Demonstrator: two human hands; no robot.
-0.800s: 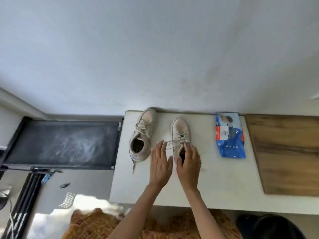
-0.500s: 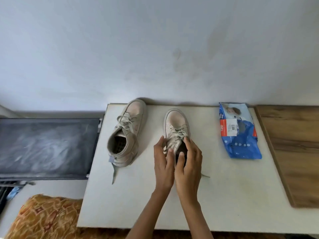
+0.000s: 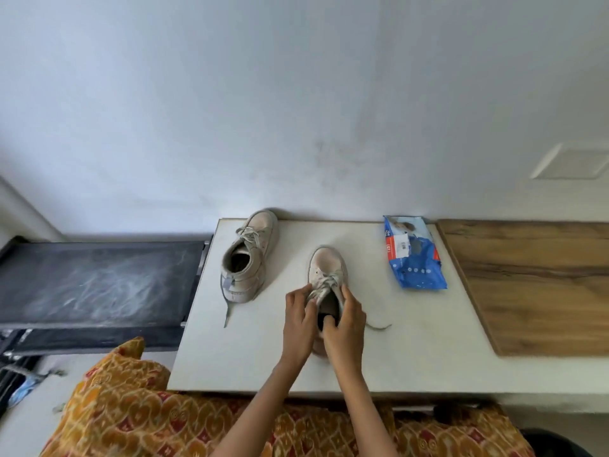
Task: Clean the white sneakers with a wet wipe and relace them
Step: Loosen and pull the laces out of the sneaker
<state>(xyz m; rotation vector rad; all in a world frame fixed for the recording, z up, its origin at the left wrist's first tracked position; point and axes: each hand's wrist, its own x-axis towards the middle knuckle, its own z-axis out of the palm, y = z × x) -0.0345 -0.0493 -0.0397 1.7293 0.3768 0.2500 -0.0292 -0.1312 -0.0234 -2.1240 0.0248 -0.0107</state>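
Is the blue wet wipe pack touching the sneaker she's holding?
Apart. In the head view, bare white tabletop shows between the wet wipe pack and the held sneaker, which the left hand and right hand grip.

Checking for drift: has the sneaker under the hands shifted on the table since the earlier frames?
Yes. The sneaker has come toward the person, away from the wall-side table edge and the wipes pack.

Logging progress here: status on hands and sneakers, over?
Both hands on near sneaker: left hand pinching its laces, right hand gripping the collar. Other sneaker laced, untouched. Wipe pack lying apart on the table; nothing in the way.
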